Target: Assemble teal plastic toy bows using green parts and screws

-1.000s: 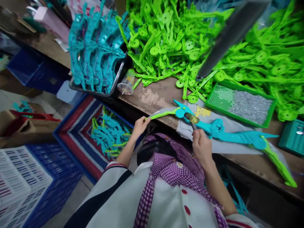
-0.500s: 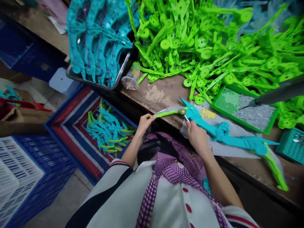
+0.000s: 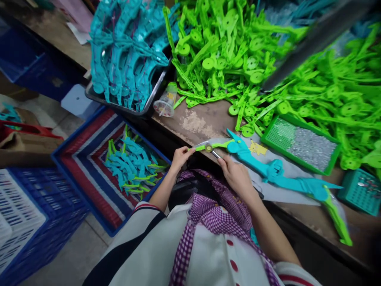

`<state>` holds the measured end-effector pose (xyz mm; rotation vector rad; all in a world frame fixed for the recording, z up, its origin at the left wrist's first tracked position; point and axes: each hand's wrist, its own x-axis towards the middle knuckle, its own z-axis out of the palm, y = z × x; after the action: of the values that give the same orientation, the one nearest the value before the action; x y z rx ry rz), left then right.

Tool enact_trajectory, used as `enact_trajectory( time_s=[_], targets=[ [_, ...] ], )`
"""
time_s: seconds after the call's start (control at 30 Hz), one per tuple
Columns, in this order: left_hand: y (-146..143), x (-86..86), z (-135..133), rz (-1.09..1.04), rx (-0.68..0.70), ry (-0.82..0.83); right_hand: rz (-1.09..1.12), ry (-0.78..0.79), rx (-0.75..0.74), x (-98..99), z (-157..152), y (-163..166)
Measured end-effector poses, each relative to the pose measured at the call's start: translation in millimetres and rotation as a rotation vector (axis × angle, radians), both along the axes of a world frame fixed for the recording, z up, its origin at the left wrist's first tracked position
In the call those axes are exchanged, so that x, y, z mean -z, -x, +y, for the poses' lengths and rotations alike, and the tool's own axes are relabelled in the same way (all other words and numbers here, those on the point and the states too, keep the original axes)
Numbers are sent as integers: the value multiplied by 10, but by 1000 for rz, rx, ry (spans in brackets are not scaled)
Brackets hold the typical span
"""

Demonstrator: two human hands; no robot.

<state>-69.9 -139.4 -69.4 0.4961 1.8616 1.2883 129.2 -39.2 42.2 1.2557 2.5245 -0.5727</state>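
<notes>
Head-worn view from above, facing forward and down, near the hands (image 3: 179, 160) (image 3: 237, 175), workbench (image 3: 217, 113) ahead

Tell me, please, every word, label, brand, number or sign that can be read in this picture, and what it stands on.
No text can be read for certain.
Plastic cup: coloured print, too small and blurred to read.
Dark blue box at upper left: a pale mark, too blurred to tell whether it is lettering.
Grey sheet: a yellow cartoon figure, with no legible lettering.
</notes>
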Motion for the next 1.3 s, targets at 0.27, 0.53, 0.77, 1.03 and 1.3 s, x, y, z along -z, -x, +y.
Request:
enact_trajectory(
  time_s=[0.27,0.53,0.77,1.03,1.3],
  targets=[
    [-98,41,5,179,-83,-82,718,-42,208,-338,429,127],
    [-69,-448,-68,657,7,-186,359,-474,567,-119,1201,-1831],
    [-109,-1368,33,915,126,-57,-146,-470,532,-215,2612,-1865],
    [10,-1719,300,857,122,267,7,-521,379,-60,2762,-1708],
    [189,-1821,650,931,188,337,748,-991,829,-18,1284,-2480]
  ],
)
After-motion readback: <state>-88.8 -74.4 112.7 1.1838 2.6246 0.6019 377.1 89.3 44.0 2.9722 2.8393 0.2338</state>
